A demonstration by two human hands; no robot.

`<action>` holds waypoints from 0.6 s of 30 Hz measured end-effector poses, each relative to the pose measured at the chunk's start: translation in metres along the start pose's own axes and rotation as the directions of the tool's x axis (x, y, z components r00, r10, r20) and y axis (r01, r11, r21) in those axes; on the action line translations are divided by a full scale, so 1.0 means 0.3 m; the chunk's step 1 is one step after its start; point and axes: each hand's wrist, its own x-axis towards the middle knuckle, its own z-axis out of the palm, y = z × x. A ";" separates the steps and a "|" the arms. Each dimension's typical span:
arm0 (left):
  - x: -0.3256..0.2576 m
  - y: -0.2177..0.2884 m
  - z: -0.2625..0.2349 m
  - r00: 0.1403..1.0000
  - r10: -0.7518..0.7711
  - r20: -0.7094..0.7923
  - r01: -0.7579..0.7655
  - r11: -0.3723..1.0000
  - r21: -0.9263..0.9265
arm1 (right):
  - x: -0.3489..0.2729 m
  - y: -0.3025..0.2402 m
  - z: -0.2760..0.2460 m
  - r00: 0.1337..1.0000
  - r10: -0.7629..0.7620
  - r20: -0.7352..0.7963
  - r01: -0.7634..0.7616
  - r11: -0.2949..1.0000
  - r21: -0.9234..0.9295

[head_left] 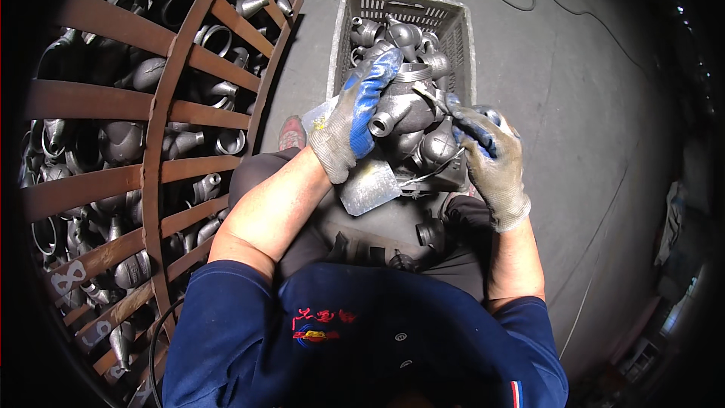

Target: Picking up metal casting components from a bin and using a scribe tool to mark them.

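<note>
My left hand (pixel 355 117), in a grey glove with a blue coated palm, grips a dark grey metal casting (pixel 404 109) by its side. The casting is hollow, with a threaded collar at the top and a short round spout pointing toward me. In my right hand (pixel 492 155), gloved alike, the fingers are curled round a slim tool whose pale tip (pixel 424 91) is at the casting just below the collar; the tool's kind is unclear. Beneath both hands stands a grey plastic crate (pixel 470 38) holding several similar castings (pixel 404 32).
On my left a rusty slatted metal bin (pixel 155 143) is filled with similar castings. A flat grey metal sheet (pixel 370 187) lies at the crate's near side. Dark cables (pixel 574 11) run over the grey floor (pixel 559 106). My shoe (pixel 292 134) is beside the crate.
</note>
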 end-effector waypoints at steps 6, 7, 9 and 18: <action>-0.033 0.075 0.011 0.999 0.042 -0.010 -0.041 0.993 0.109 | 0.012 -0.010 -0.015 0.997 0.045 0.059 -0.045 0.999 -0.011; -0.036 0.027 -0.002 0.986 0.168 -0.014 -0.156 0.943 0.295 | 0.014 -0.008 -0.019 0.997 0.042 0.062 -0.042 0.999 -0.010; -0.030 0.040 0.004 0.958 0.286 0.012 -0.259 0.846 0.465 | 0.015 0.008 -0.030 0.999 -0.012 0.050 0.012 1.000 -0.007; -0.049 0.021 -0.010 0.967 0.225 0.122 -0.254 0.896 0.364 | 0.033 0.011 -0.031 0.998 -0.002 0.062 -0.020 0.940 0.341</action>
